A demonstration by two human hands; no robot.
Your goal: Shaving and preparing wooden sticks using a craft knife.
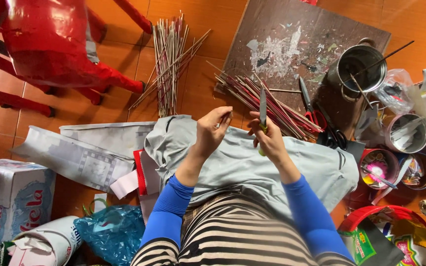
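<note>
The right hand (268, 137) grips a knife (263, 109) blade-up, while the left hand (212, 129) pinches a thin stick (221, 123) above grey cloth (242, 165), near bundled sticks (267, 106).

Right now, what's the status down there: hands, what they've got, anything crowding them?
Right hand gripping a knife, blade up. Left hand pinching something thin, too small to tell. Grey cloth across lap. Stick bundle and scissors close ahead on floor.

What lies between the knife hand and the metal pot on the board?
In the head view, between the right hand and the metal pot: the bundle of sticks, then scissors.
</note>
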